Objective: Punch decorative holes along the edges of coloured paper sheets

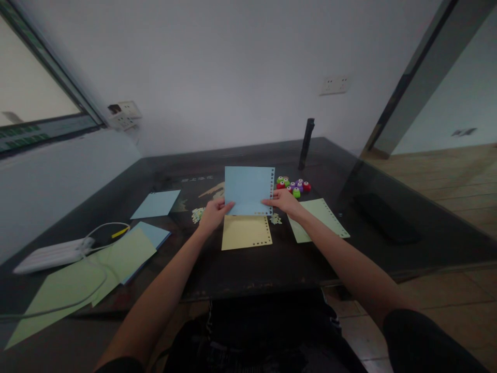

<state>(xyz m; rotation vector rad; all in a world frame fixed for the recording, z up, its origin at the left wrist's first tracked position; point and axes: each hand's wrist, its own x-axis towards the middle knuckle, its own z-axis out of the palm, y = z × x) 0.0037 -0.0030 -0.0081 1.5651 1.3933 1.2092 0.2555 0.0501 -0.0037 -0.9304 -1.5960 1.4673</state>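
Between my two hands a light blue sheet of paper (pixel 248 184) is held up, its face toward me. Punched holes run along its right edge and part of its bottom edge. My left hand (pixel 214 211) pinches the lower left edge, thumb in front. At the lower right edge, my right hand (pixel 285 202) grips the sheet the same way. Just below lies a yellow sheet (pixel 246 233) with holes along its right and bottom edges. Small piles of punched paper bits (pixel 197 214) and more paper bits (pixel 275 219) lie on either side.
Colourful small punches (pixel 294 186) cluster behind my right hand. A pale green punched sheet (pixel 320 220) lies right. Left are a blue sheet (pixel 156 204), green sheets (pixel 81 280) and a white power strip (pixel 52 255) with a cable. A black upright object (pixel 306 144) stands at the back.
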